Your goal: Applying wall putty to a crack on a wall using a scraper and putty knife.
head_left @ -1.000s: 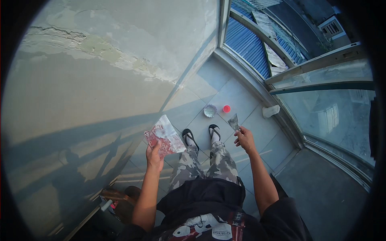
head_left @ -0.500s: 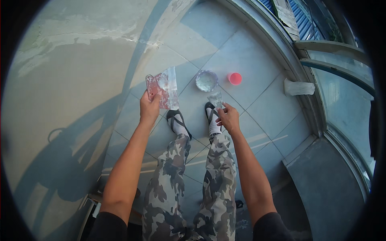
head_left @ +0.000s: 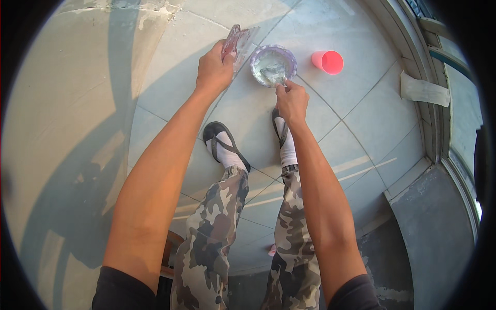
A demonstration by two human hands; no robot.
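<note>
My left hand (head_left: 214, 71) is wrapped around a wide, paste-smeared putty scraper (head_left: 240, 44) with a reddish grip and a pale blade. The scraper is tilted nearly edge-on, just left of the bowl. A round bowl (head_left: 252, 66) with a purplish, crusted rim stands on the tiles and holds white paste (head_left: 266, 61). My right hand (head_left: 293, 103) is closed on the handle of a small putty knife (head_left: 276, 71). Its blade is inside the bowl, down at the paste. Fingers cover most of the knife's handle.
Right of the bowl stands a pink cup (head_left: 328, 62). A whitish wrapped bundle (head_left: 424, 90) lies by the window frame (head_left: 439, 119) at the right. The bare plastered wall (head_left: 72, 103) rises at the left. My feet in black sandals (head_left: 219, 137) are on the tiled floor (head_left: 330, 103).
My right hand has moved forward, bringing the putty knife's blade into the bowl. The scraper in my left hand has come closer to the bowl and turned edge-on. The view has shifted.
</note>
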